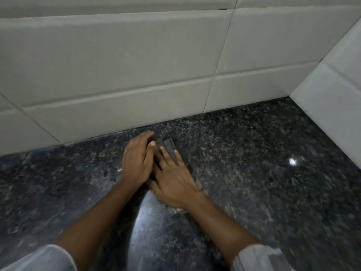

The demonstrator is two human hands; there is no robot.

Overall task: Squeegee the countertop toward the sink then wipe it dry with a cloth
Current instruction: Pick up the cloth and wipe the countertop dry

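A dark speckled granite countertop (254, 153) fills the lower half of the view. Both my hands press on a dark squeegee (169, 146) that lies on the counter, its long blade running from far left to near right. My left hand (137, 160) cups the far left side of it. Flat on top lies my right hand (172, 181), fingers spread along the blade. Most of the squeegee is hidden under the hands; a bit of its near end (198, 183) shows past my right wrist. No sink or cloth is in view.
White tiled wall (121, 71) rises at the back of the counter, and a second tiled wall (332, 98) closes the right side, forming a corner. White sleeves (45, 259) show at the bottom. A light glints on the counter at right (292, 161).
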